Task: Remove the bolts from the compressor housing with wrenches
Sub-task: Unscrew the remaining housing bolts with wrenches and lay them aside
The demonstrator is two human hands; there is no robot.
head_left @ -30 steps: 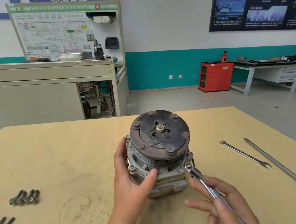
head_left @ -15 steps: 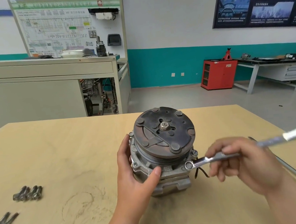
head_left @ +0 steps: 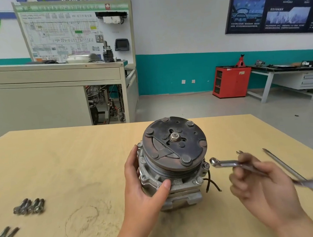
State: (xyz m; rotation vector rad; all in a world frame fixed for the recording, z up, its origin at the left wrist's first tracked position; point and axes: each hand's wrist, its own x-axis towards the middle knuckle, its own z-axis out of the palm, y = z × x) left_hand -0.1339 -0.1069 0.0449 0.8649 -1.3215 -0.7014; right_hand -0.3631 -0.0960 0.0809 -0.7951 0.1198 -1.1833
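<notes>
The compressor [head_left: 174, 161] stands upright on the wooden table [head_left: 67, 160], its dark rusty pulley disc facing up. My left hand [head_left: 146, 183] grips the grey housing from the left, thumb across the front flange. My right hand [head_left: 259, 182] holds a silver wrench [head_left: 227, 163], blurred by motion. The wrench's ring end hangs just right of a bolt [head_left: 205, 165] on the housing's right flange, a small gap between them. Another bolt [head_left: 199, 180] sits lower on the front flange.
Several removed bolts [head_left: 29, 206] lie at the table's left, with more [head_left: 5, 236] nearer the front edge. A long screwdriver with a red handle [head_left: 307, 180] lies at the right. A second wrench's end [head_left: 239, 152] shows behind my right hand. Black wires [head_left: 212, 184] trail from the housing.
The wrench's ring end has come off the right-side bolt and moved a little to the right. My right hand swung the handle back down toward me. My left hand stays on the housing.
</notes>
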